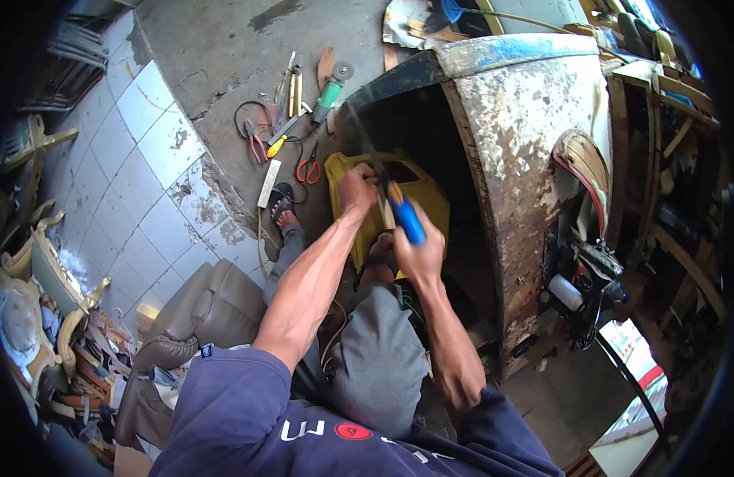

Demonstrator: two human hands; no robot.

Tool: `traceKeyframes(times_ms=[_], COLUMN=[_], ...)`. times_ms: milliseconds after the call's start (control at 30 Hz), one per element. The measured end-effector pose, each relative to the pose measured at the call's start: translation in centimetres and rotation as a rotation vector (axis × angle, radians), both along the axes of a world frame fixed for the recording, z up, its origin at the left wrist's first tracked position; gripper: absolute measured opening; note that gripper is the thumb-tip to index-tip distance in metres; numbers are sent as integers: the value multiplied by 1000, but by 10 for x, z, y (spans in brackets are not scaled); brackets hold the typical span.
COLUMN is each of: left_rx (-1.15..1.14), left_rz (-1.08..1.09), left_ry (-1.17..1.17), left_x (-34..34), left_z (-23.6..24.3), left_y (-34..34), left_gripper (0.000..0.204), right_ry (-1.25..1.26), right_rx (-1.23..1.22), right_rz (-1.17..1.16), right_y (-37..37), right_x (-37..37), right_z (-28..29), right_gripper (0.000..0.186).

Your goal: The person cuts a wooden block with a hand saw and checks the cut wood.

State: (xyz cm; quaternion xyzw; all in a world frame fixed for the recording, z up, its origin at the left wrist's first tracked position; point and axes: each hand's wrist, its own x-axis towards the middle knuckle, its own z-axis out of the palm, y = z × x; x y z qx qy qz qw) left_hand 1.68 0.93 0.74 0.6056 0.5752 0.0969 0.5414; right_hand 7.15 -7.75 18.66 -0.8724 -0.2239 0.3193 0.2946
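Note:
My right hand (pixel 424 253) is wrapped round the blue and orange handle of what looks like a hand saw (pixel 408 222). Its long thin blade points away from me and is smeared by motion. Just left of it, my left hand (pixel 357 189) is closed on a narrow wooden strip (pixel 387 213), its fingertips partly hidden. The strip lies over a yellow plastic stool or crate (pixel 432 195). One sandalled foot (pixel 379 254) rests on the yellow plastic, close by the strip and the right hand.
A green angle grinder (pixel 329 95), red-handled pliers (pixel 256 149), red scissors (pixel 309 169), a yellow screwdriver (pixel 278 145) and a white power strip (pixel 268 184) lie ahead-left. A large worn cabinet-like shell (pixel 526 159) stands right. A brown padded seat (pixel 200 314) and wood scraps are near left.

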Motion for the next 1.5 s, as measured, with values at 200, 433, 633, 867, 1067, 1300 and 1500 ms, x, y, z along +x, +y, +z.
traceKeyframes(times_ms=[200,433,633,867,1067,1300,1500], left_rx=[-121,-56,-94,-192,-182,-127,-107], left_rz=[16,3,45,-21,36,43,9], left_ry=[-3,-14,1,32,-50,-40,36], left_x=[-9,5,-19,10,-4,2,-17], left_z=[11,4,-8,6,9,-15,-14], left_y=[19,4,7,2,18,-11,8], left_gripper=[5,5,7,7,4,4,3], right_ry=[65,-52,109,-17,-4,38,-42], right_rx=[-233,-61,-150,-122,-59,0,-45], right_rz=[32,25,23,19,57,-73,89], right_y=[-135,-7,-144,-20,-117,-48,-80], right_x=[-58,4,-59,2,-49,-18,-39], right_z=[191,-3,157,-8,115,8,60], right_gripper=[59,45,65,52,60,47,56])
